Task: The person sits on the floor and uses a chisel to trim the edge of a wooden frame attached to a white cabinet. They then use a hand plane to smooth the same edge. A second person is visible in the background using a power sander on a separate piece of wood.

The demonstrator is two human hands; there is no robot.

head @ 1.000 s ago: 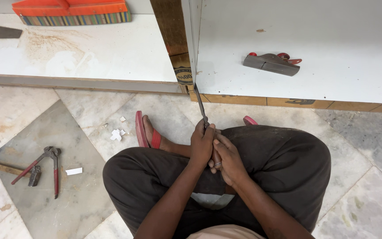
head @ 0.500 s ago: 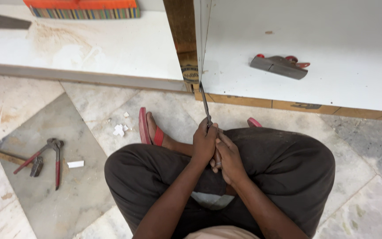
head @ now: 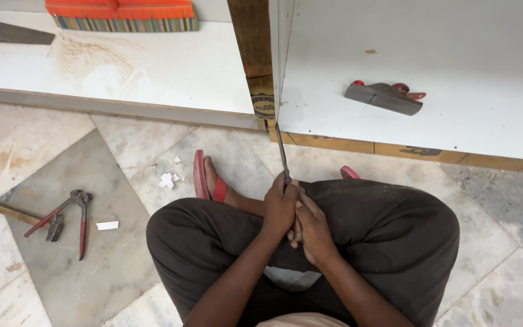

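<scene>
Ahead: the white board (head: 431, 54) and the panel's edge (head: 273, 60) close the way past the blade (head: 282, 151).
On the board: a hand plane (head: 384, 97) lies well right of the blade; bare surface between.
Left floor: pincers (head: 71, 213) and hammer (head: 22, 215) lie well apart from the hands; open tiles (head: 140, 145) between.
Below: the knees box in both hands.

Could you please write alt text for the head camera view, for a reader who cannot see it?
A seated person grips a thin metal blade with left hand and right hand, its tip at the edge of a white board. A hand plane lies on the board; red-handled pincers and a hammer lie on the tiled floor.
</scene>
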